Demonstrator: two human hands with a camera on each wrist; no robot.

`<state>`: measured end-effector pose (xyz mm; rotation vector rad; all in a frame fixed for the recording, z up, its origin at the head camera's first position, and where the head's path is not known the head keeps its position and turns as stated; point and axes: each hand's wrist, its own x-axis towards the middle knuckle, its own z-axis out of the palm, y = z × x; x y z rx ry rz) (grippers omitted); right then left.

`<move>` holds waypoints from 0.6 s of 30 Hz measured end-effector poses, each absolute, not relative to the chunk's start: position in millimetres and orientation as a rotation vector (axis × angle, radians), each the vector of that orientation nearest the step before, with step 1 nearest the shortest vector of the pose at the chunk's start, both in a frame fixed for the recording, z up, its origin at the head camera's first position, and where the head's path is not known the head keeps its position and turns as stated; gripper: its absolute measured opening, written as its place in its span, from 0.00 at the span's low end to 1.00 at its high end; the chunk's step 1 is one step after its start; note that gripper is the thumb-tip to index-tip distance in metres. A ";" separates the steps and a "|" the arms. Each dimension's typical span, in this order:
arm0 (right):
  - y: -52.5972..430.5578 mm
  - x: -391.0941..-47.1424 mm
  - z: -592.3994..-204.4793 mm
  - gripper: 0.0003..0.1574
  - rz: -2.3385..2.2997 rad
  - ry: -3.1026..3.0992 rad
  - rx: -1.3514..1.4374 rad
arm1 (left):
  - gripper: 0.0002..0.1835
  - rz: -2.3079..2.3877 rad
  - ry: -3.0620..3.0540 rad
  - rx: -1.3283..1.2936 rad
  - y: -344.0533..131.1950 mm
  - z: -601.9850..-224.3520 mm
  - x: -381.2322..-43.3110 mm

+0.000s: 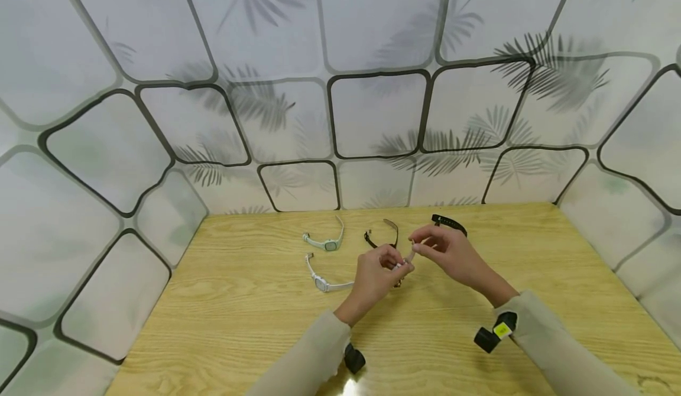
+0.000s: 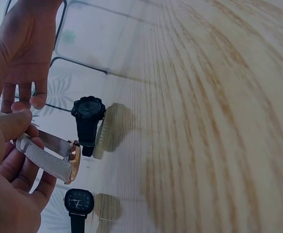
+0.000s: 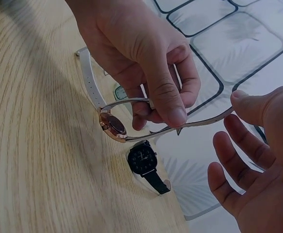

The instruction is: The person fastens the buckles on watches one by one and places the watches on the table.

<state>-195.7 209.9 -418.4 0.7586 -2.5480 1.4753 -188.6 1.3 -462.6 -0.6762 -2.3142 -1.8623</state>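
Pale walls [image 1: 378, 115] on three sides, printed with rounded grey and black outlines plus grey palm leaves. Light wood-grain table [image 1: 239, 325] runs back to the rear wall; bright glare patch [image 1: 350, 387] at the near edge. Two light sleeves [image 1: 308, 360] come in from the near side, black wrist devices [image 1: 486, 340] at the cuffs. Left hand [image 1: 375, 275] holds a rose-gold watch [image 3: 115, 125] by its pale strap [image 2: 47, 161], thumb and fingers closed on it. Right hand [image 1: 449, 254] pinches the strap's free end, other fingers loosely bent. Held watch is between the hands, over the table's middle; can't tell if the case touches wood. On the table: white watch [image 1: 321, 283] left of the left hand, mint watch [image 1: 331, 245] farther back, square-faced dark watch [image 3: 143, 159] just beyond the left hand, round black watch [image 2: 88, 108] behind the right hand.
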 end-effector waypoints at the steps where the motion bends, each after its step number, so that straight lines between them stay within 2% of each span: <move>1: 209.9 -195.8 -418.5 0.09 1.477 -2.548 0.759 | 0.09 -1.864 -2.311 -0.676 1.3 -462.9 -188.7; 10: 210.5 -195.6 -419.3 0.09 1.471 -2.551 0.771 | 0.04 -1.882 -2.300 -0.677 3.1 -462.9 -187.6; 18: 212.5 -196.0 -421.6 0.09 1.487 -2.542 0.767 | 0.02 -1.941 -2.258 -0.740 0.9 -440.4 -172.8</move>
